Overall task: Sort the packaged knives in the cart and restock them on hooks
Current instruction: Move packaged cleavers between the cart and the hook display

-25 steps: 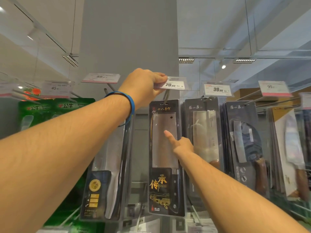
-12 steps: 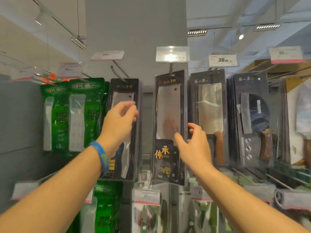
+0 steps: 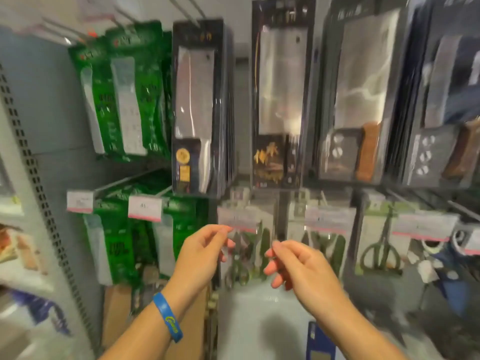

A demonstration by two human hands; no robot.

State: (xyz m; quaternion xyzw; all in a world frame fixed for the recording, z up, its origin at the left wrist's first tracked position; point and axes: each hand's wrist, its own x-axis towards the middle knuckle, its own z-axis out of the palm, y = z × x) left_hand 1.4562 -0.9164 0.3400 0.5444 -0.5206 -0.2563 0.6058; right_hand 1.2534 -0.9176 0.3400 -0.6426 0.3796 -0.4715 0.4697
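Black packaged cleavers hang on hooks in the upper row: one with a gold seal (image 3: 198,105), one with gold characters (image 3: 281,100), and wood-handled ones (image 3: 363,100) further right. My left hand (image 3: 202,252), with a blue wristband, and my right hand (image 3: 298,266) hover side by side below them, in front of the lower row. Both hands have loosely curled fingers and hold nothing. The view is blurred.
Green packages (image 3: 124,87) hang at the upper left and lower left. Packaged scissors (image 3: 379,245) with price tags (image 3: 144,208) fill the lower row. A perforated shelf upright (image 3: 33,162) runs down the left. A blue package (image 3: 318,341) lies low at centre.
Both hands have come down off the hanging cleaver packs and away from the price tag above. The view has tilted down, showing the lower scissors row.
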